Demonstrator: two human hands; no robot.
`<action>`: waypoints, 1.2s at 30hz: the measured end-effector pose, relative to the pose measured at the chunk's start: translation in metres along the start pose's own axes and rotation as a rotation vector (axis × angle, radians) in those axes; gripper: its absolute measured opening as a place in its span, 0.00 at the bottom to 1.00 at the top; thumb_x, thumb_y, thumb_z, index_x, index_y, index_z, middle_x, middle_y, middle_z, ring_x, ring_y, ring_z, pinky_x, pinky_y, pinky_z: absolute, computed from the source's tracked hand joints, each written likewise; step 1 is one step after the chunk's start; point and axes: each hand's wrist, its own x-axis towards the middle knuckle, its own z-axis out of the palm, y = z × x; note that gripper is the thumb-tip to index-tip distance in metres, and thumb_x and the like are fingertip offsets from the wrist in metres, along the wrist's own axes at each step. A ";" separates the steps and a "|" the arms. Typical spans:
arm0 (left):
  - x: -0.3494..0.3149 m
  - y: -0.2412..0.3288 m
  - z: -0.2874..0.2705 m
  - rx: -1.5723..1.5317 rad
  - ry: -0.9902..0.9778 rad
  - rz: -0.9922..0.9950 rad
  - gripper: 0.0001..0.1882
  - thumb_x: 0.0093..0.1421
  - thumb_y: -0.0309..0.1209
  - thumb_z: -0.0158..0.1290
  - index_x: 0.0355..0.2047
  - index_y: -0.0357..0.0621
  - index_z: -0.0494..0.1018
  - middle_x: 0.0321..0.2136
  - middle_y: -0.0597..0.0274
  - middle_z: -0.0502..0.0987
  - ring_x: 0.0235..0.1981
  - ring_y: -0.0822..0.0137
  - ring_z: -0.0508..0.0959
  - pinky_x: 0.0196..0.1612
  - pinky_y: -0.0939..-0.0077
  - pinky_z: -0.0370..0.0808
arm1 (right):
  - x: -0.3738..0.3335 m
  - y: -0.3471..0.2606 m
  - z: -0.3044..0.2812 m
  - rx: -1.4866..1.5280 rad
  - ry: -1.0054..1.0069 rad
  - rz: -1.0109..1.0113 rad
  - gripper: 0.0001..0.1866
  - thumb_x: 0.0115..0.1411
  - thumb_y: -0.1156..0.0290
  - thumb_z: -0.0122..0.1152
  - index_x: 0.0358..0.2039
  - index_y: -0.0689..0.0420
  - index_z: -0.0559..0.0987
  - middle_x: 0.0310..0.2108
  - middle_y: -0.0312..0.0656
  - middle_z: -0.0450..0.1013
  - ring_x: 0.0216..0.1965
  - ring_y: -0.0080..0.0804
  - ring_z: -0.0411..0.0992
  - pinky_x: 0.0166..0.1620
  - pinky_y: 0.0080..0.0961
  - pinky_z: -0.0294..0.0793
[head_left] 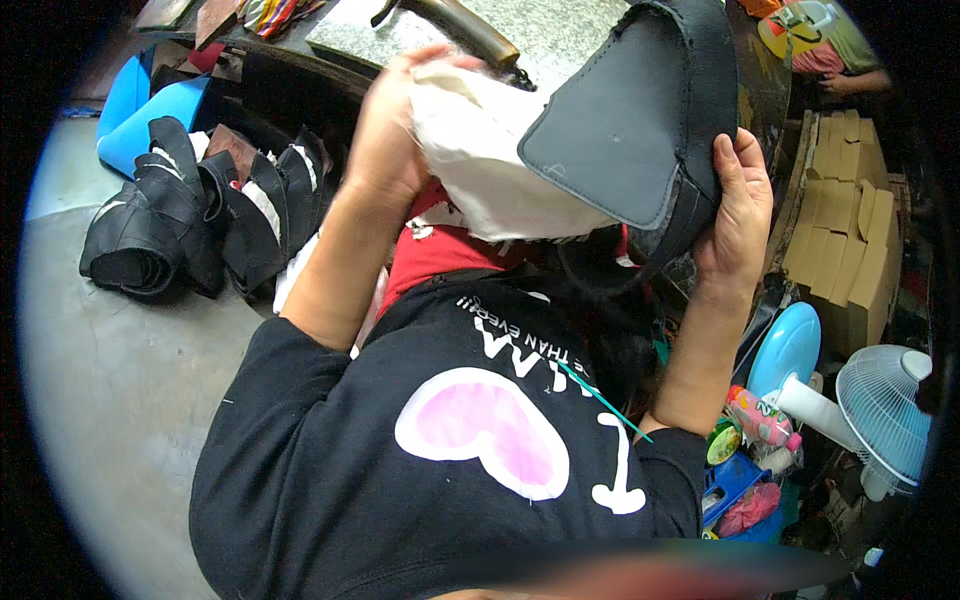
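Above my lap I hold up a black shoe upper [610,140], with a stitched edge and a white cloth lining [470,160] hanging out toward the left. My left hand [400,130], slightly blurred, grips the lining's left edge; its fingertips are partly behind the cloth. At the right, my right hand [735,205] pinches the black rim of the upper, thumb on the near face. Beyond the upper, a tool with a brown handle [465,30] lies on a speckled stone slab [350,35].
Black shoe uppers [145,240] lie bundled at the left, near blue curved sheets [155,120]. On the right are stacked cardboard boxes [840,220], a blue and white fan [885,415] and a pink bottle [762,415]. Another person's arm [855,85] shows at the far right.
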 end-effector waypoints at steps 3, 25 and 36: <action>0.006 0.029 0.008 0.295 0.246 0.345 0.18 0.63 0.20 0.43 0.53 0.33 0.62 0.51 0.45 0.69 0.51 0.58 0.74 0.58 0.65 0.70 | -0.003 0.007 -0.005 0.016 -0.010 0.002 0.09 0.63 0.76 0.57 0.44 0.57 0.73 0.40 0.42 0.77 0.38 0.27 0.77 0.41 0.23 0.80; 0.003 -0.042 0.105 0.937 -0.399 0.313 0.30 0.52 0.40 0.64 0.50 0.36 0.68 0.43 0.49 0.75 0.48 0.58 0.75 0.53 0.67 0.70 | -0.021 0.043 -0.016 0.242 0.042 0.039 0.12 0.65 0.71 0.55 0.47 0.58 0.71 0.43 0.41 0.76 0.41 0.28 0.76 0.47 0.27 0.76; 0.019 -0.034 0.095 0.227 -0.471 -0.281 0.28 0.43 0.27 0.69 0.44 0.30 0.71 0.35 0.54 0.79 0.34 0.68 0.80 0.37 0.76 0.79 | -0.028 0.024 -0.010 -0.068 0.189 -0.196 0.10 0.62 0.77 0.59 0.43 0.59 0.71 0.36 0.43 0.78 0.32 0.22 0.76 0.37 0.19 0.78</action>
